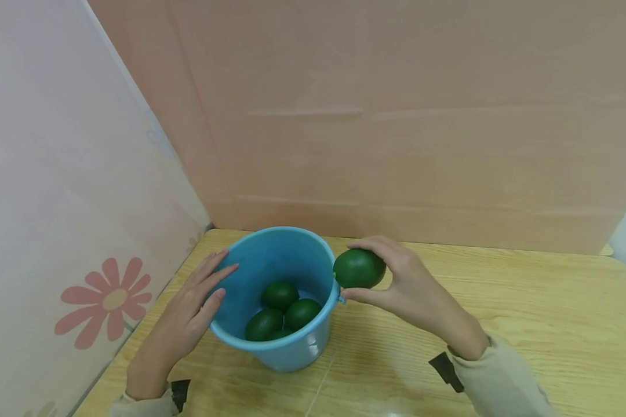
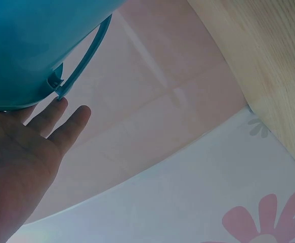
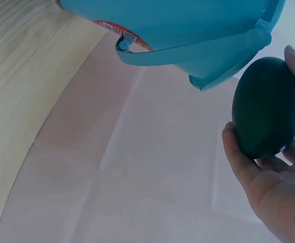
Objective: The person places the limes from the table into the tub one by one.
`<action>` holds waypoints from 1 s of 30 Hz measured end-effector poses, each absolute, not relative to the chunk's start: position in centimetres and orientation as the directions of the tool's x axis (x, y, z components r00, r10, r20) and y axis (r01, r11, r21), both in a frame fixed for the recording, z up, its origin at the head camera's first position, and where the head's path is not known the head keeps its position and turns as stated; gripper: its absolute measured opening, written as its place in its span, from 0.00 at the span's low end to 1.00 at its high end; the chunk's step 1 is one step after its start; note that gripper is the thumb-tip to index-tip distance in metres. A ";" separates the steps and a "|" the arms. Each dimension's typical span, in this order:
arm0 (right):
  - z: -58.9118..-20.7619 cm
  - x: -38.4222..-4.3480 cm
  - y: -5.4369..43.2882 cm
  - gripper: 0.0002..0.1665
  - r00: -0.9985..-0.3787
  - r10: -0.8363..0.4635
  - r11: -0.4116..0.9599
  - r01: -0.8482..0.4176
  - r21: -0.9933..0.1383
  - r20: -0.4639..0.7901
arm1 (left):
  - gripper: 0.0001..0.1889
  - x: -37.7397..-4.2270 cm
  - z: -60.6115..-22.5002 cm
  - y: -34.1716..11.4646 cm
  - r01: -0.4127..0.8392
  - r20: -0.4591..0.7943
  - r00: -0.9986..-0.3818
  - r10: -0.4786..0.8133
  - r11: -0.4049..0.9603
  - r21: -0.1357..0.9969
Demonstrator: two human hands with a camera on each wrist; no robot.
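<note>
A light blue plastic bucket point(image 1: 271, 249) stands upright with several dark green oval fruits point(image 1: 280, 296) at its bottom. My right hand point(image 1: 404, 284) holds another smooth green oval fruit point(image 1: 359, 269) between thumb and fingers, just outside the bucket's right rim. In the right wrist view this fruit point(image 3: 268, 107) shows whole beside the bucket wall. My left hand point(image 1: 185, 313) lies at the left rim, its fingers straight and spread over the edge. From the left wrist, its fingertips point(image 2: 77, 119) appear close to the bucket handle's joint point(image 2: 58, 83).
The bucket rests on a wood-grain table point(image 1: 501, 301). A pinkish-brown covered wall point(image 1: 396, 145) rises behind it, and a pale panel with a red flower print point(image 1: 104, 301) stands at the left. The bucket's handle point(image 3: 187, 54) hangs along its far side.
</note>
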State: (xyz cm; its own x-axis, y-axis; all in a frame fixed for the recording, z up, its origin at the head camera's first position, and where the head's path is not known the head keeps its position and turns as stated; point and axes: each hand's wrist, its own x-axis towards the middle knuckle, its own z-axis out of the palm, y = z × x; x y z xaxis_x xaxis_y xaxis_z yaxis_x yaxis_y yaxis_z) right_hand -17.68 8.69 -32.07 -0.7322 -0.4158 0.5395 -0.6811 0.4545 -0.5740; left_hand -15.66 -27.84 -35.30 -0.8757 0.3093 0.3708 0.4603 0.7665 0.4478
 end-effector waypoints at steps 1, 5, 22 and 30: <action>-32.0 -17.7 8.6 0.36 -0.727 -0.423 0.449 -0.687 -0.571 0.541 | 0.22 -15.7 -35.3 -27.8 0.461 0.370 -0.876 0.310 0.766 0.448; -31.9 -17.8 8.4 0.36 -0.717 -0.440 0.432 -0.697 -0.572 0.541 | 0.22 -15.7 -35.2 -27.8 0.460 0.368 -0.876 0.311 0.766 0.448; -31.6 -18.0 6.8 0.39 -0.667 -0.473 0.341 -0.741 -0.578 0.576 | 0.22 -15.6 -35.3 -27.8 0.463 0.369 -0.875 0.315 0.767 0.444; -31.6 -18.2 5.9 0.39 -0.641 -0.500 0.317 -0.761 -0.566 0.582 | 0.22 -15.7 -35.3 -27.9 0.447 0.350 -0.884 0.309 0.775 0.446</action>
